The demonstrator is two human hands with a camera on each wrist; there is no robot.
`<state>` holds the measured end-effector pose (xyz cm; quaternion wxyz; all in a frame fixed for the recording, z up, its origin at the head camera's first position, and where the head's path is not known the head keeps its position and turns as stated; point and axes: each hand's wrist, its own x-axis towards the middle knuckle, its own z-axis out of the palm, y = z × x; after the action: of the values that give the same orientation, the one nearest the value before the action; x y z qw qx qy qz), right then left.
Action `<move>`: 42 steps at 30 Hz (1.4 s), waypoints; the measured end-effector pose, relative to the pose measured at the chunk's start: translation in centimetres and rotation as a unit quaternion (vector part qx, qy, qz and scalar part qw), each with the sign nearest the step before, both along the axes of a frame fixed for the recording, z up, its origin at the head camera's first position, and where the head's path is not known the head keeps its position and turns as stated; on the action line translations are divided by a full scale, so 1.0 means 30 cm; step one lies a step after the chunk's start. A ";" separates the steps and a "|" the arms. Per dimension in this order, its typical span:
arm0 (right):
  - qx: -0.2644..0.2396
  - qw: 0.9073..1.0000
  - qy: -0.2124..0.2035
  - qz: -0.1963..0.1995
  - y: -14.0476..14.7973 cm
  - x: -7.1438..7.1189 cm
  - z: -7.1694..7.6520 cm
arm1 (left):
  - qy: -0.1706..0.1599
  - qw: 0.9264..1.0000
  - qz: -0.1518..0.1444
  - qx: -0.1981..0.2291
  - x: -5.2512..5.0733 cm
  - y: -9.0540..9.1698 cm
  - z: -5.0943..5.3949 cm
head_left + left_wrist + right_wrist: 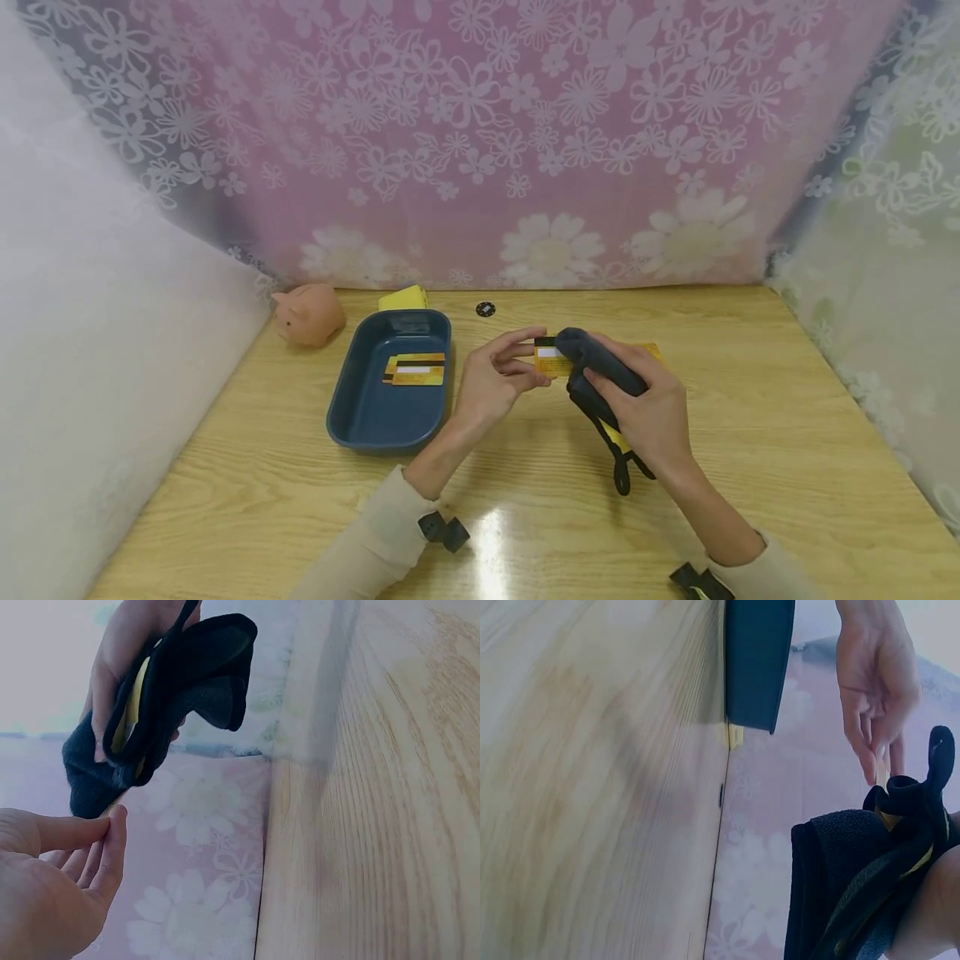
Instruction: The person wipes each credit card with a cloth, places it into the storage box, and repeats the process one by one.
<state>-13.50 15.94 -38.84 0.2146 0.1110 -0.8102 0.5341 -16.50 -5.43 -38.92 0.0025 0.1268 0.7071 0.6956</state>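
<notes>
Thumb and fingers of my left hand (487, 390) pinch the left end of a yellow card (552, 367) with a black stripe and a white strip. My right hand (660, 408) grips a bunched dark cloth (600, 367) with black edging and a hanging loop, which covers part of the card. Something yellow shows between the folds of the cloth (214, 671) in the left wrist view; I cannot tell what. A yellow-orange edge (650, 349) pokes out behind the right hand. In the right wrist view the cloth (840, 832) hides most of the card.
Left of my hands stands a blue bin (386, 425) with yellow striped cards (420, 375) in it. A piggy bank (311, 315) sits at the back left, a yellow object (405, 297) behind the bin. A black poker chip (486, 309) lies near the table's back edge.
</notes>
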 end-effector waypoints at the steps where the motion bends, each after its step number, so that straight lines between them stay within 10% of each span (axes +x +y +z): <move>1: -0.002 1.000 -0.003 -0.003 0.008 -0.001 0.002 | -0.001 1.000 0.001 0.002 -0.001 -0.001 0.001; 17: -0.023 0.994 -0.064 -0.090 0.126 0.014 0.001 | -0.016 1.000 0.002 0.014 0.003 -0.024 0.001; 29: -0.068 0.996 -0.050 0.020 0.003 0.045 0.028 | -0.010 1.000 0.009 0.012 -0.007 -0.004 0.011; 42: -0.022 0.998 0.006 0.054 -0.103 0.041 -0.003 | -0.003 1.000 -0.002 -0.005 0.001 0.002 0.006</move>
<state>-12.26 12.83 -38.92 0.1925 0.1530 -0.7898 0.5619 -16.46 -5.36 -38.75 0.0064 0.1265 0.7102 0.6925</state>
